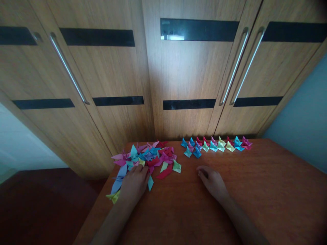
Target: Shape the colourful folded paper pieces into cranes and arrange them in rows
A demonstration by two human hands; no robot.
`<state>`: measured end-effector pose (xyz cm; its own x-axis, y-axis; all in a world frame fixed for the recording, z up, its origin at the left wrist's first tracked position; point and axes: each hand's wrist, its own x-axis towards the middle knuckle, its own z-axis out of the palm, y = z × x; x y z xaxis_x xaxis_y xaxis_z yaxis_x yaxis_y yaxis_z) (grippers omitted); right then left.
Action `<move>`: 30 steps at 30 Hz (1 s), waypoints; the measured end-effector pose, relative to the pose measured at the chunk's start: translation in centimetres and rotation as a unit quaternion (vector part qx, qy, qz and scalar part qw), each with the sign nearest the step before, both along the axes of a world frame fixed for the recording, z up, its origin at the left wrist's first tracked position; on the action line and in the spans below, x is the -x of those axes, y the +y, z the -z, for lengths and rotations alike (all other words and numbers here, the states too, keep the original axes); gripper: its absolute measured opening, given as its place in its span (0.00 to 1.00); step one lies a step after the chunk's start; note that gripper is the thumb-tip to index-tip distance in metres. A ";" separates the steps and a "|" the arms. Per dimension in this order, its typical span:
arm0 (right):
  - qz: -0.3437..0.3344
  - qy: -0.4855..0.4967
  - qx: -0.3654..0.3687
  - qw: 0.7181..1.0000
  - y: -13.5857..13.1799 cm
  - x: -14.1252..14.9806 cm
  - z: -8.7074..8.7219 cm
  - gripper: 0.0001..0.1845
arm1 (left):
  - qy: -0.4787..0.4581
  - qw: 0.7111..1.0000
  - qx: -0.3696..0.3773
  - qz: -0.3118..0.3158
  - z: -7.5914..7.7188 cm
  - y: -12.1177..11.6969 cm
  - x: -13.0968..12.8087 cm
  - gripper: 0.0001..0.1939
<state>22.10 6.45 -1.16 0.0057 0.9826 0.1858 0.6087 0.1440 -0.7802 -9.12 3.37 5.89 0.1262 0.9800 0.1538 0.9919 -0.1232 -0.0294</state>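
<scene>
My left hand (135,180) reaches into a loose pile of folded paper pieces (150,154) on the left of the table. Its fingers are bent down and close together, with a yellow folded piece (141,162) right at the fingertips. What they grip, if anything, is hidden. On the bare wood to the right, my right hand (211,180) rests with its fingers curled in and nothing visible in them. Beyond it, small pointed paper figures (213,145) in blue, red, yellow, green and pink stand in rows near the back edge.
The brown wooden table (178,211) meets a wardrobe (189,75) with long metal handles (68,69) and dark strips. A yellow paper piece (113,196) lies close to the table's left edge. A pale wall (304,112) rises on the right.
</scene>
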 end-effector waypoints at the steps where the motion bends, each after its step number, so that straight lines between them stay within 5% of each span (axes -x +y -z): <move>1: -0.001 -0.001 -0.002 1.000 0.0 0.0 0.0 0.12 | 0.002 1.000 0.006 -0.001 0.1 0.0 -0.1 0.13; 7: -0.006 -0.006 -0.004 1.000 0.0 0.0 0.1 0.11 | -0.037 0.999 -0.022 0.007 -0.3 -0.7 0.6 0.13; 15: -0.021 0.031 -0.009 0.999 -0.1 0.3 -0.8 0.11 | -0.314 0.949 -0.016 0.027 -0.4 -0.9 0.8 0.12; 24: -0.207 0.217 0.088 0.950 -2.3 3.6 -2.8 0.18 | -0.426 0.892 0.073 0.131 -0.7 -1.4 -5.0 0.08; 30: -0.180 0.186 0.029 0.965 -2.2 3.5 -3.4 0.12 | -0.460 0.871 0.077 0.150 0.8 -0.6 -7.9 0.07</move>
<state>18.59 4.27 2.27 -0.2831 0.9417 0.1817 0.2032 0.2440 -0.9482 -1.18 2.73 5.08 0.2734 0.9419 0.1954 0.5083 -0.3139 0.8019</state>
